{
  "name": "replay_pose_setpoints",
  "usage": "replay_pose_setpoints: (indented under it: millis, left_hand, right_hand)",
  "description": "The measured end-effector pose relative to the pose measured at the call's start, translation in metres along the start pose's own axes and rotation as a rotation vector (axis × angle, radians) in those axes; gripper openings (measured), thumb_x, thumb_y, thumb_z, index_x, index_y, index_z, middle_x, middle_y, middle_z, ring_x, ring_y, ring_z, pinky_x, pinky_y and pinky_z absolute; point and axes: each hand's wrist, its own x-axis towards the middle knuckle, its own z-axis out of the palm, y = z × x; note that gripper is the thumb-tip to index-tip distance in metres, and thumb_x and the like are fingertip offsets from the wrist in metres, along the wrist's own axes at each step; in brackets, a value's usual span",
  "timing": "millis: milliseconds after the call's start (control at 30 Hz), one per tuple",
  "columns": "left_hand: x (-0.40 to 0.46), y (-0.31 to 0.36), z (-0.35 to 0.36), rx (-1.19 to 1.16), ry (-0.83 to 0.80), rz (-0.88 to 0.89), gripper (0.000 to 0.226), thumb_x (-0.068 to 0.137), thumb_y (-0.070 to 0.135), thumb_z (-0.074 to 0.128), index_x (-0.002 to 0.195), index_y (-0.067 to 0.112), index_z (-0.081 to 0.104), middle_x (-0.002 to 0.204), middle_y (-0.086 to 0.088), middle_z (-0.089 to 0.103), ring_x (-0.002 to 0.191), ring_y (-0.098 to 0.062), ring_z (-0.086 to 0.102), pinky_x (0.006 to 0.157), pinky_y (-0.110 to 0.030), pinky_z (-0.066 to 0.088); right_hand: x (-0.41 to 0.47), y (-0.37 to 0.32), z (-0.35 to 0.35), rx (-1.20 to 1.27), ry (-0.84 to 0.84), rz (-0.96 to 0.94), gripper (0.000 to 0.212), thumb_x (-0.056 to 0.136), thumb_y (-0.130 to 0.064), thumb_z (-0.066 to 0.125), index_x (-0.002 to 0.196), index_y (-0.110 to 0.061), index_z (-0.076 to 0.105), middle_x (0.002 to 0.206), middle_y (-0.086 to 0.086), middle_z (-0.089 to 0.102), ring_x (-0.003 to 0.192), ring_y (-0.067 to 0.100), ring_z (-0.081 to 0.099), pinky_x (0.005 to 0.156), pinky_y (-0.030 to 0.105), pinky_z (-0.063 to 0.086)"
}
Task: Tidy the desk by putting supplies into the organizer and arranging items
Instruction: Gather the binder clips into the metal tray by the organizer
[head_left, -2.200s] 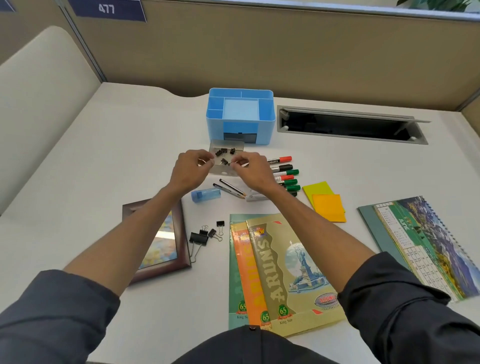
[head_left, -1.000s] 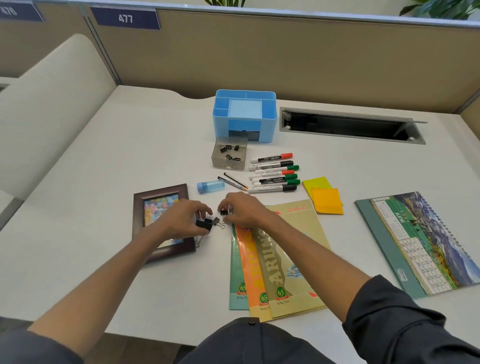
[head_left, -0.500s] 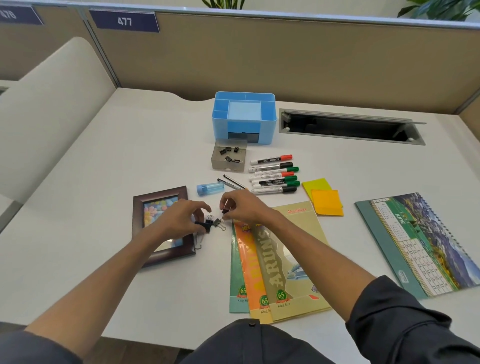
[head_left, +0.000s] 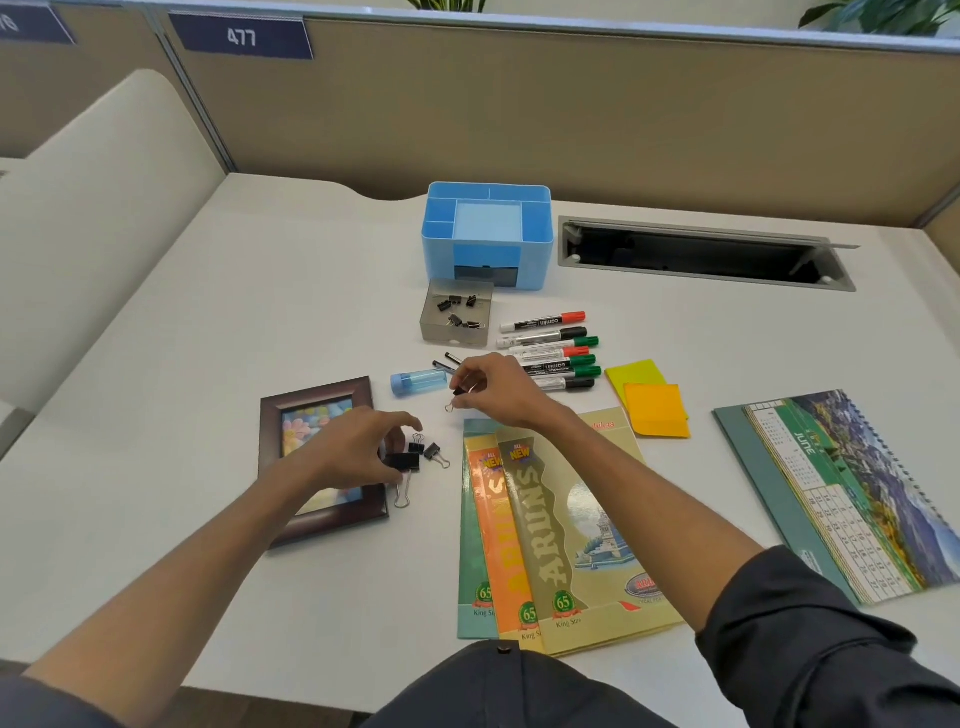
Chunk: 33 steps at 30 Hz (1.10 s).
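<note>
The right hand (head_left: 496, 392) pinches a small black binder clip (head_left: 457, 393) between thumb and fingertips, held just above the white desk (head_left: 156, 415), its wire loop hanging down. The left hand (head_left: 353, 447) has thumb and fingers curled round a large black binder clip (head_left: 402, 461) that lies on the desk, wire handles trailing toward 6 o'clock. Two smaller clips (head_left: 428, 449) lie touching it at its 2 o'clock side.

Close at 9 o'clock of that cluster is the dark wooden picture frame (head_left: 317, 400), partly under the left wrist. At 3 o'clock lie three fanned notebooks (head_left: 566, 540), their top edges just beneath the right wrist. A blue tube (head_left: 418, 382) and two pens (head_left: 444, 362) sit just beyond the hands at 12 o'clock.

Further out at 12 o'clock stands a grey open tray (head_left: 457, 319) holding several small clips, and right behind it the blue organizer (head_left: 485, 234), its compartments open at the top. A row of markers (head_left: 550, 351) lies at 1 o'clock, sticky notes (head_left: 652, 405) at 3 o'clock, a calendar (head_left: 841, 493) near the desk's right edge. A cable slot (head_left: 701, 254) is cut into the far side. Bare desk spreads wide toward 9 and 10 o'clock up to the partition (head_left: 519, 104)
</note>
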Motion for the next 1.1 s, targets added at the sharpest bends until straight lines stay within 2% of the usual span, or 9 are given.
replay_pose_setpoints:
  millis: [200, 333, 400, 567, 667, 733, 900, 1000, 1100]
  left_hand:
    - [0.001, -0.004, 0.004, -0.049, 0.062, 0.002, 0.046, 0.068, 0.029, 0.072, 0.113, 0.028, 0.062, 0.09, 0.013, 0.068, 0.074, -0.008, 0.063, 0.071, -0.029, 0.054]
    - [0.0, -0.005, -0.001, -0.146, 0.112, 0.0, 0.051, 0.065, 0.03, 0.075, 0.113, 0.028, 0.06, 0.088, 0.016, 0.067, 0.067, -0.007, 0.062, 0.068, -0.029, 0.054]
    - [0.003, -0.005, -0.01, -0.259, 0.175, 0.019, 0.051, 0.062, 0.027, 0.077, 0.11, 0.029, 0.06, 0.083, 0.012, 0.068, 0.065, -0.005, 0.061, 0.068, -0.03, 0.053]
    - [0.023, 0.0, -0.041, -0.48, 0.374, 0.061, 0.046, 0.064, 0.008, 0.08, 0.106, 0.019, 0.065, 0.083, 0.001, 0.072, 0.081, -0.01, 0.068, 0.084, -0.03, 0.053]
    - [0.044, 0.009, -0.057, -0.511, 0.479, 0.044, 0.037, 0.069, 0.007, 0.08, 0.102, 0.017, 0.068, 0.086, 0.002, 0.073, 0.081, -0.008, 0.069, 0.083, -0.029, 0.052]
    - [0.06, 0.013, -0.065, -0.567, 0.518, 0.003, 0.034, 0.07, 0.008, 0.081, 0.101, 0.014, 0.069, 0.087, -0.002, 0.073, 0.082, -0.01, 0.069, 0.08, -0.026, 0.053]
    - [0.102, 0.018, -0.076, -0.722, 0.566, -0.204, 0.031, 0.068, 0.009, 0.083, 0.096, 0.01, 0.07, 0.086, -0.01, 0.072, 0.075, -0.014, 0.067, 0.075, -0.024, 0.056]
    - [0.123, 0.018, -0.076, -0.752, 0.594, -0.308, 0.031, 0.069, 0.013, 0.083, 0.096, 0.01, 0.069, 0.084, -0.008, 0.073, 0.075, -0.013, 0.067, 0.063, -0.018, 0.048]
    - [0.134, 0.014, -0.073, -0.799, 0.618, -0.346, 0.035, 0.073, 0.019, 0.081, 0.104, 0.009, 0.068, 0.091, -0.006, 0.074, 0.083, -0.013, 0.069, 0.067, -0.017, 0.047]
  right_hand:
    - [0.007, 0.003, -0.005, 0.034, 0.049, -0.005, 0.018, 0.079, -0.012, 0.078, 0.096, -0.01, 0.072, 0.091, 0.004, 0.073, 0.086, 0.018, 0.068, 0.083, 0.032, 0.056]
    - [0.012, 0.003, -0.013, 0.077, 0.116, -0.006, 0.017, 0.08, -0.012, 0.077, 0.096, -0.01, 0.072, 0.088, 0.003, 0.072, 0.082, 0.015, 0.067, 0.077, 0.024, 0.051]
    - [0.016, 0.003, -0.018, 0.095, 0.165, -0.008, 0.016, 0.08, -0.012, 0.076, 0.096, -0.01, 0.072, 0.087, 0.0, 0.07, 0.078, 0.011, 0.065, 0.074, 0.02, 0.049]
    - [0.03, -0.001, -0.033, 0.109, 0.271, -0.011, 0.013, 0.082, -0.011, 0.074, 0.095, -0.012, 0.071, 0.09, 0.001, 0.071, 0.079, 0.01, 0.065, 0.078, 0.021, 0.052]
    - [0.042, -0.001, -0.039, 0.087, 0.34, 0.012, 0.014, 0.083, -0.012, 0.073, 0.096, -0.012, 0.072, 0.092, 0.002, 0.072, 0.08, 0.01, 0.065, 0.075, 0.019, 0.049]
    - [0.05, -0.001, -0.042, 0.065, 0.367, 0.025, 0.013, 0.083, -0.012, 0.073, 0.096, -0.011, 0.073, 0.092, 0.002, 0.071, 0.081, 0.009, 0.063, 0.073, 0.018, 0.047]
    - [0.068, -0.004, -0.051, 0.029, 0.384, 0.028, 0.012, 0.083, -0.015, 0.074, 0.094, -0.013, 0.071, 0.092, 0.001, 0.071, 0.087, 0.015, 0.065, 0.083, 0.03, 0.054]
    - [0.076, -0.008, -0.054, 0.022, 0.366, 0.037, 0.018, 0.086, -0.015, 0.071, 0.103, -0.012, 0.07, 0.101, 0.004, 0.07, 0.093, 0.015, 0.064, 0.088, 0.031, 0.052]
    - [0.077, -0.01, -0.055, 0.024, 0.361, 0.039, 0.025, 0.093, -0.015, 0.061, 0.117, -0.012, 0.066, 0.111, 0.005, 0.069, 0.099, 0.012, 0.06, 0.089, 0.025, 0.045]
